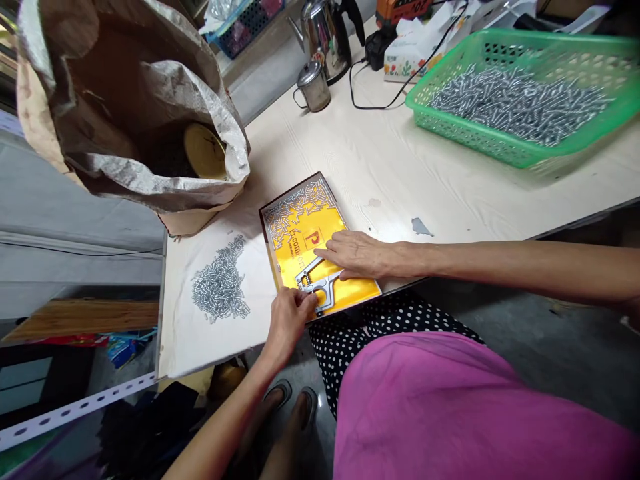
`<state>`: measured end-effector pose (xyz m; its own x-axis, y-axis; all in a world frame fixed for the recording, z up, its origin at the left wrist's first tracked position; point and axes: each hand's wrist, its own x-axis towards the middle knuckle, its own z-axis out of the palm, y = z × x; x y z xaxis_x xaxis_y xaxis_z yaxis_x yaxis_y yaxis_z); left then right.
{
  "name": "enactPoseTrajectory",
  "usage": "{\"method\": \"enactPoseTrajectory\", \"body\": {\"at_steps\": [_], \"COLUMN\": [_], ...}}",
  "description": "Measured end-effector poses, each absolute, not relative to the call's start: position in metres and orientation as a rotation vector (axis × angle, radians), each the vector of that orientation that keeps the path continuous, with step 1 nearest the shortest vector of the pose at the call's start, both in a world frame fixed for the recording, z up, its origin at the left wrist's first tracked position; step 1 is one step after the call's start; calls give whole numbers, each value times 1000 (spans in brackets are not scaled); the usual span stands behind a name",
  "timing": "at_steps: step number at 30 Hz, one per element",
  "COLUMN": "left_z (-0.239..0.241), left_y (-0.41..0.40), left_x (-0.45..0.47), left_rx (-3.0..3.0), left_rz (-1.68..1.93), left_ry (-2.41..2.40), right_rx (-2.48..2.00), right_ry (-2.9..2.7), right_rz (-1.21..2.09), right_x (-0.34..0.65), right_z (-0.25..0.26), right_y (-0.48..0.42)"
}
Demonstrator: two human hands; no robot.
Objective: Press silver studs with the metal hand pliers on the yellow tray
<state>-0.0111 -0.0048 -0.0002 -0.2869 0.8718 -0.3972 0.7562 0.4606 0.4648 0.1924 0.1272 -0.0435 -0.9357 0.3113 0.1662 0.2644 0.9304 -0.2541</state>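
Silver pliers (327, 283) lie low over a shallow tray with a yellow printed lining (335, 230) at the table's front edge. My right hand (357, 255) is on the handles from the right, its fingers around them. At the jaw end, my left hand (291, 308) has thumb and forefinger pinched together; whatever is between them is too small to make out. Small silver metal pieces (295, 207) are scattered along the tray's far and left side. Left of the tray, a heap of similar small pieces (220, 283) rests on the table.
A large paper sack (200, 200) stands at the back left, a round yellowish object inside. At the right, a green basket (470, 140) holds many metal pieces. A metal cup (314, 87), a kettle (327, 37), a tissue box (405, 57) and a black cable (373, 107) are behind.
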Motion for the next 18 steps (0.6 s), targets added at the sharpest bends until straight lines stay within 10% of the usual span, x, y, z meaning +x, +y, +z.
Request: {"method": "enactPoseTrajectory", "body": {"at_steps": [18], "left_z": [-11], "left_y": [32], "left_x": [11], "left_rx": [2213], "left_rz": [-25], "left_ry": [1824], "right_rx": [-644], "right_ry": [-2918], "right_rz": [497], "right_x": [184], "right_z": [-45], "right_y": [102]}}
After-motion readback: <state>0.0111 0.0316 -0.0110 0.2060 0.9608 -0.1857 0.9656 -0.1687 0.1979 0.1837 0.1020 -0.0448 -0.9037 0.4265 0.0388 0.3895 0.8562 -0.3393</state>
